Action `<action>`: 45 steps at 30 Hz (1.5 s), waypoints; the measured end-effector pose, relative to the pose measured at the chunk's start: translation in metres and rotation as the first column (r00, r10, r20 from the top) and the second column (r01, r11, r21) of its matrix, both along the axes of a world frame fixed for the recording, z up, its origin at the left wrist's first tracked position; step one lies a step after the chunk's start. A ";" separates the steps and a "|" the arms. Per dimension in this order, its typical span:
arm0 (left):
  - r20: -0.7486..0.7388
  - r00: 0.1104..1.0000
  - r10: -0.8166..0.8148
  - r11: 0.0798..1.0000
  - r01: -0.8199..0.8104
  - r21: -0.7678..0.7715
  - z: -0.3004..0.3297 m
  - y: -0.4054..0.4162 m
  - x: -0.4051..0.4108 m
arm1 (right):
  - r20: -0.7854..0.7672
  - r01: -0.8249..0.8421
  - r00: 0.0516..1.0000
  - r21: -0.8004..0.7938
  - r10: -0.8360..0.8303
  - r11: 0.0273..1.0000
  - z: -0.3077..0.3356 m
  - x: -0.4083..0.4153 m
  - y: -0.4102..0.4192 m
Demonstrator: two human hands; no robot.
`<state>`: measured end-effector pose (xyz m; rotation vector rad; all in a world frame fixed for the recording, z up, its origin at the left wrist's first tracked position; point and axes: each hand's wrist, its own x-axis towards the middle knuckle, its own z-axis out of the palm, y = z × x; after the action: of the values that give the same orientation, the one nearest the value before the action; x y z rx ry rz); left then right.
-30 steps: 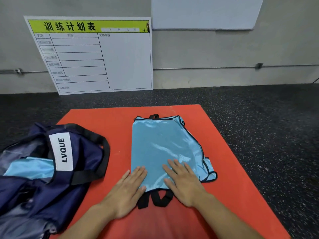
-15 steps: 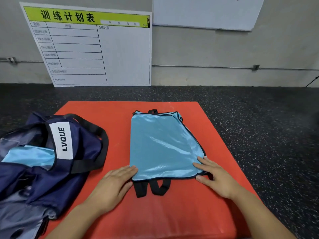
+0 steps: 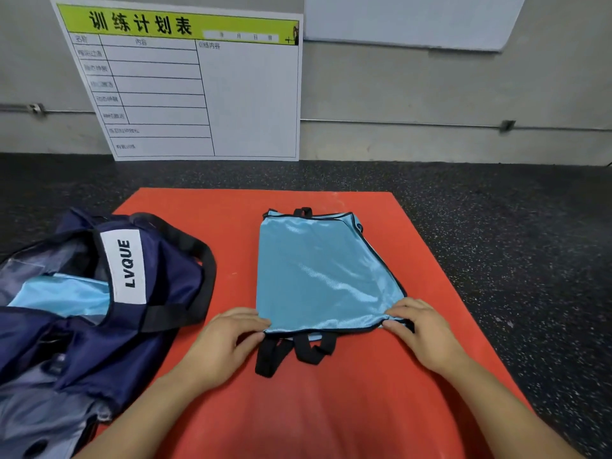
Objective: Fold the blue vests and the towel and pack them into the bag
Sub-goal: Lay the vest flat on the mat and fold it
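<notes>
Pinching folded blue vest (image 3: 323,276) corners, left hand (image 3: 228,342), right hand (image 3: 420,329).

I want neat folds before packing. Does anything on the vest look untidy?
Mostly tidy, but the blue vest's black straps stick out loose past its near edge, between the left hand and right hand.

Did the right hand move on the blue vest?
Yes. The right hand slid rightward from the middle of the blue vest to its near right corner, which it now pinches.
</notes>
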<state>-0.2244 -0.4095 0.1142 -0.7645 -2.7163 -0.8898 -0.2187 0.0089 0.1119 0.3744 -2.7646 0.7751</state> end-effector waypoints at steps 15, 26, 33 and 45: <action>0.661 0.722 -0.205 0.763 -0.305 0.570 0.066 -0.031 0.075 | 0.530 0.017 0.708 -0.674 0.467 0.739 0.085 0.086 -0.040; 0.755 0.637 0.153 0.665 -0.631 0.398 0.048 -0.023 0.067 | 0.677 0.482 0.707 -0.675 0.208 0.559 0.066 0.063 -0.057; 0.798 0.596 -0.090 0.879 -0.329 0.345 0.063 -0.027 0.081 | 0.703 0.463 0.534 -0.708 0.470 0.533 0.072 0.064 -0.023; 0.817 0.566 -0.112 0.886 -0.314 0.340 0.060 -0.032 0.076 | 0.650 0.270 0.476 -0.749 0.592 0.605 0.072 0.077 -0.003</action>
<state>-0.1488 -0.4414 0.1741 -0.0242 -2.9400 -2.2178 -0.1416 0.0059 0.1836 0.0508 -2.6397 2.8295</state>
